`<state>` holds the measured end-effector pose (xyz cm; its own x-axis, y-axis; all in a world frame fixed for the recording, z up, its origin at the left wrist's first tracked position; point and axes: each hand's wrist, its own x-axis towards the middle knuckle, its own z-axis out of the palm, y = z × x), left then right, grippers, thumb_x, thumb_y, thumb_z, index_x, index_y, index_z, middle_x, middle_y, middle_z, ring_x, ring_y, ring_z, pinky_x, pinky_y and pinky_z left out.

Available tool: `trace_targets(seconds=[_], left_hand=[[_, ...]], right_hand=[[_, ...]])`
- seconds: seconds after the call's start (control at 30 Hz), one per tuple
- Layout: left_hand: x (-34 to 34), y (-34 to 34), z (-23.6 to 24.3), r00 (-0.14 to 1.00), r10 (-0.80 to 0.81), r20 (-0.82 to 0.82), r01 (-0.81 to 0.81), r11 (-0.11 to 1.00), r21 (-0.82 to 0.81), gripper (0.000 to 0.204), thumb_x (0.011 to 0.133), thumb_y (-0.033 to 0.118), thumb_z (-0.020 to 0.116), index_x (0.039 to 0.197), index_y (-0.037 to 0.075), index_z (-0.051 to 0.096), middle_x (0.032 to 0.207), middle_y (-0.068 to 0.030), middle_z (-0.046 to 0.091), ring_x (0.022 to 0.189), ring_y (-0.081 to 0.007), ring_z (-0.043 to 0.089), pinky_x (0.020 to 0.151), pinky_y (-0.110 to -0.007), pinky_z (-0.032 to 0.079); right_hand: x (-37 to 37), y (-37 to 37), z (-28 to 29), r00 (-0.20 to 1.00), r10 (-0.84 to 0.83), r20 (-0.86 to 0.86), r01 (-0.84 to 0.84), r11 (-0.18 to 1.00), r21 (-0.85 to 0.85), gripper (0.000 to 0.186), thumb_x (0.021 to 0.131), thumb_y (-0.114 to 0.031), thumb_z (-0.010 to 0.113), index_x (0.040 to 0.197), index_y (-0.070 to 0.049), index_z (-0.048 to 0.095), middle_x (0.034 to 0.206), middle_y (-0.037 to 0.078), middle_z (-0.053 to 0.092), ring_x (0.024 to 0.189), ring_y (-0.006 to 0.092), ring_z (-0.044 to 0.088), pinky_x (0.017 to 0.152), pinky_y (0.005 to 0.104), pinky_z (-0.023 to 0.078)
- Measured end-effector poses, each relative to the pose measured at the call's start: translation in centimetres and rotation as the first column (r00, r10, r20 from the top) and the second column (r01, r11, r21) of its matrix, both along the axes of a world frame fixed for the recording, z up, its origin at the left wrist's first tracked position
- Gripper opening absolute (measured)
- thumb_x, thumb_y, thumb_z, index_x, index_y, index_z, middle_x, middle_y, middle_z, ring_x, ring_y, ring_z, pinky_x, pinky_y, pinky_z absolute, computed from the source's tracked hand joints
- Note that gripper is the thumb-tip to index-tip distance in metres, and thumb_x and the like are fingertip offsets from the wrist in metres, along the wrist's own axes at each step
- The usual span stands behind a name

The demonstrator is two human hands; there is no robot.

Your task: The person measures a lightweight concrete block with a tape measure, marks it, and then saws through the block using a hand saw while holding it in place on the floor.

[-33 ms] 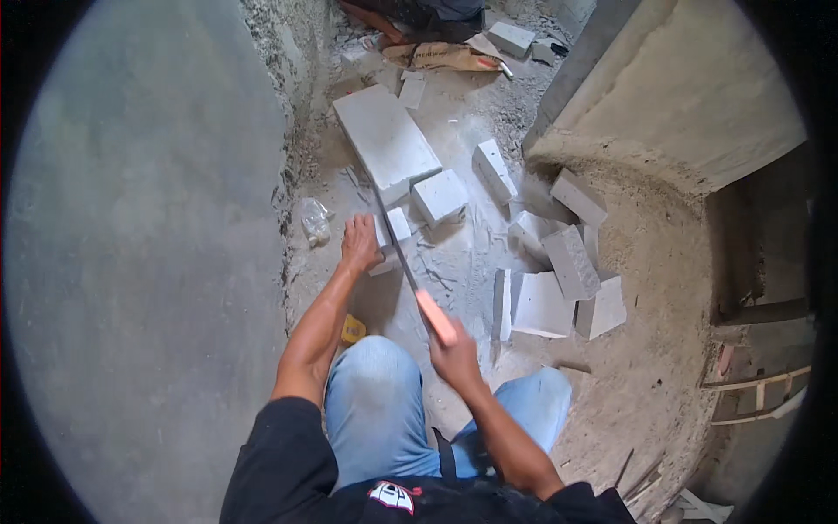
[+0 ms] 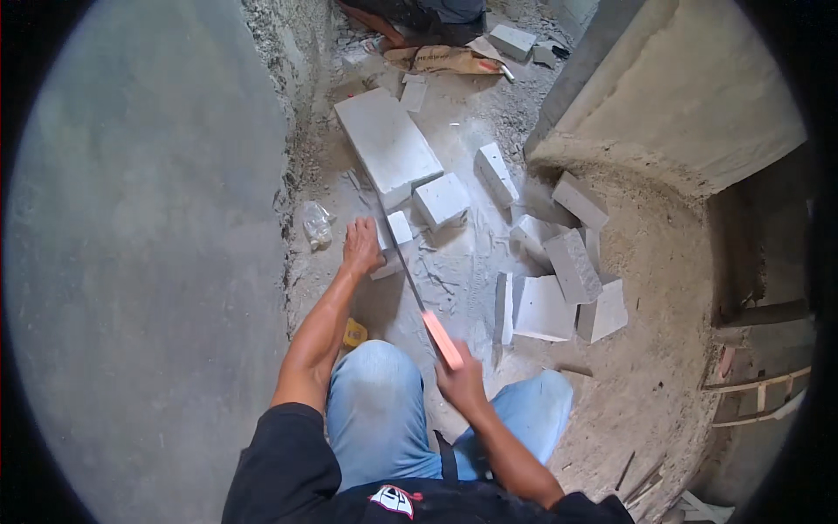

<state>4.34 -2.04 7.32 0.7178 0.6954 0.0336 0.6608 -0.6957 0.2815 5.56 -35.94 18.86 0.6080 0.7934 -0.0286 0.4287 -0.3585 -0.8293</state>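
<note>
Your right hand (image 2: 460,380) was wrapped around the grip of a handsaw with a salmon-pink handle and a thin dark blade (image 2: 434,327); the fingers looked folded on the grip, though blur hid how tightly each pressed. That hand was well to the near side of the large flat pale-grey rectangular slab (image 2: 388,140). The blade ran from it towards the slab's near-left corner, across a small off-white squarish block (image 2: 400,227) just on the near side of the slab. Your left hand (image 2: 362,246) was at the block's left side, its fingers close together and bent over; you could not tell from above whether they pinched the block or only pressed it.

Those fingers were very near the blade, so a skipping or twisting stroke could have nicked them. The block was small, and a weak press could have let it turn or slide and bind the blade. The far end of the blade was by the slab's corner, touching or not you could not tell; a long push could have caught there. The chunky white block (image 2: 442,201) beside the slab's near-right end could have been knocked if the saw swung right.
</note>
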Motion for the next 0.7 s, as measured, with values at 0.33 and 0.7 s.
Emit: trace_targets(seconds=[0.33, 0.7], left_hand=[[-0.9, -0.3, -1.0, 1.000, -0.002, -0.028, 0.003, 1.000, 0.023, 0.074, 0.051, 0.015, 0.080, 0.113, -0.002, 0.044, 0.109, -0.0212, 0.050, 0.103, -0.0406, 0.049, 0.095, -0.046, 0.043], [-1.5, 0.2, 0.5, 0.997, -0.007, -0.073, 0.001, 0.997, -0.074, 0.074, 0.051, 0.018, 0.082, 0.112, -0.003, 0.045, 0.110, -0.0211, 0.050, 0.104, -0.0401, 0.048, 0.096, -0.045, 0.041]], right_hand=[[-0.2, 0.6, 1.5, 0.992, -0.041, -0.116, 0.023, 0.988, -0.150, 0.031, 0.084, -0.007, 0.061, 0.114, -0.003, 0.056, 0.109, 0.025, 0.060, 0.088, 0.0470, 0.060, 0.070, 0.0506, 0.051], [-1.7, -1.6, 1.2, 0.993, -0.090, -0.082, 0.095, 0.994, 0.053, 0.031, 0.082, -0.010, 0.064, 0.111, -0.004, 0.056, 0.101, 0.024, 0.063, 0.088, 0.0437, 0.063, 0.073, 0.0468, 0.053]])
